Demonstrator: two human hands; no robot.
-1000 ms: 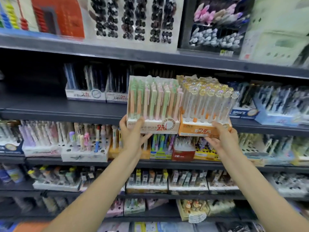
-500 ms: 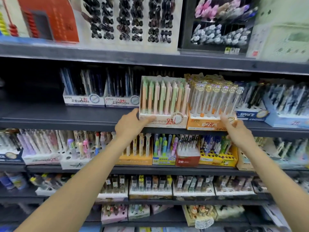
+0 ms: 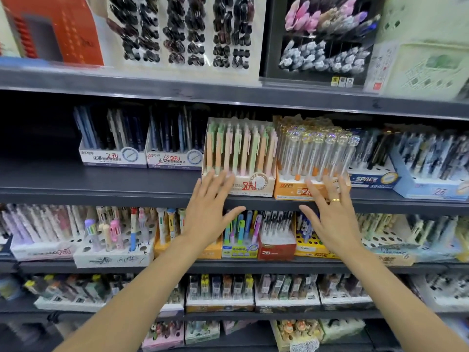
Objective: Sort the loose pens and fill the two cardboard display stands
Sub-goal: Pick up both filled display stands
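Note:
Two cardboard display stands sit side by side on the dark shelf (image 3: 101, 185). The white stand (image 3: 250, 182) on the left is packed with pastel green, pink and peach pens (image 3: 238, 148). The orange stand (image 3: 291, 189) on the right holds clear pens with sparkly round tops (image 3: 317, 148). My left hand (image 3: 210, 212) lies flat, fingers straight, with its fingertips against the white stand's front. My right hand (image 3: 332, 214), with a gold ring, has its straight fingers spread on the orange stand's front. Neither hand holds anything.
White boxes of dark pens (image 3: 114, 156) stand left of the two stands, blue boxes (image 3: 375, 177) to the right. The shelf below carries many more pen trays, among them a red 2B box (image 3: 276, 247). Hair clips (image 3: 177, 29) hang above.
Both stands went from held in the air onto the shelf. My hands let go of them and now rest flat against their fronts.

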